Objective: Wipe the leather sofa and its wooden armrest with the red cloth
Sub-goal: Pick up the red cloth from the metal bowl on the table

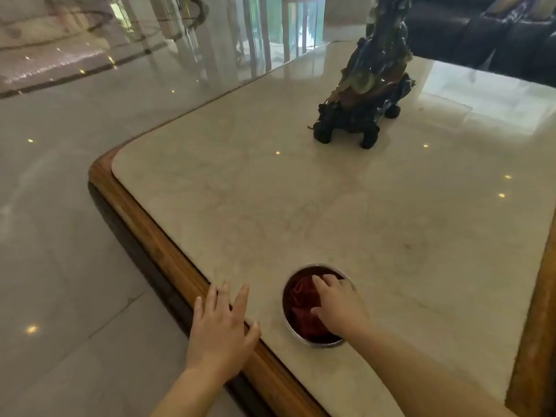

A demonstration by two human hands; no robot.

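Reaching into a small round metal bowl [316, 341], the right hand [340, 305] lies on top of the red cloth [304, 308]; its fingers are curled loosely over the fabric with the thumb at the near side, touching it, but whether they have closed into a grip cannot be told. The left hand [221, 329] is open, fingers spread and flat, palm down on the wooden edge [156, 239] of the tabletop [301, 206], fingertips reaching onto the pale stone surface. Both forearms are bare.

The cloth is bunched and crumpled inside the bowl, filling most of it; in that state it has no clear long axis or pointing direction. The bowl stands on the stone near the front-left edge, just beside the left hand and apart from it.

No brand, label or writing can be read on the cloth, bowl, tabletop or elsewhere.

A dark carved ornament [370, 85] on stubby feet stands upright farther back on the tabletop, well apart from the bowl. A dark leather sofa [481, 31] is seen at the upper right, beyond the far edge of the tabletop. Glossy pale floor tiles [60, 206] lie to the left, showing reflections and small light spots.
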